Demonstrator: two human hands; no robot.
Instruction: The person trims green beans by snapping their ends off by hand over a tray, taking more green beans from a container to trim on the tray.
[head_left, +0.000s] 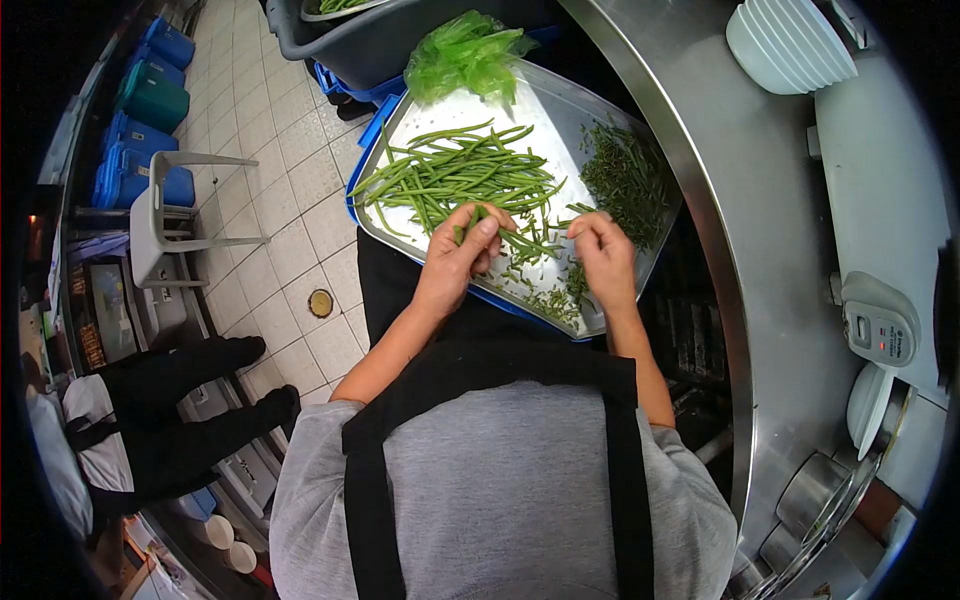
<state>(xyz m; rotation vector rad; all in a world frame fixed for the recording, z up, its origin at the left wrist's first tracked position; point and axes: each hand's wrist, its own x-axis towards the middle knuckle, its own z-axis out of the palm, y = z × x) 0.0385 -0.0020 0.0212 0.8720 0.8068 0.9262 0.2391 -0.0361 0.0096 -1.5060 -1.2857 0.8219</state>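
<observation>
My left hand (463,252) is closed around a few green beans, their ends sticking out toward my right hand. My right hand (604,258) is held just to the right with thumb and fingers pinched; what is between them, if anything, is too small to make out. Both hands are over a metal tray (545,90). Whole green beans (465,170) lie in a loose pile on its left part, beyond my left hand. Trimmed bean ends (625,180) are heaped along its right side, and more bits are scattered near the front edge.
A crumpled green plastic bag (465,55) lies at the tray's far corner, beside a grey tub (350,45). A steel counter (700,120) curves along the right, carrying stacked white bowls (785,50). At left are a grey chair (150,215) and another person (170,420).
</observation>
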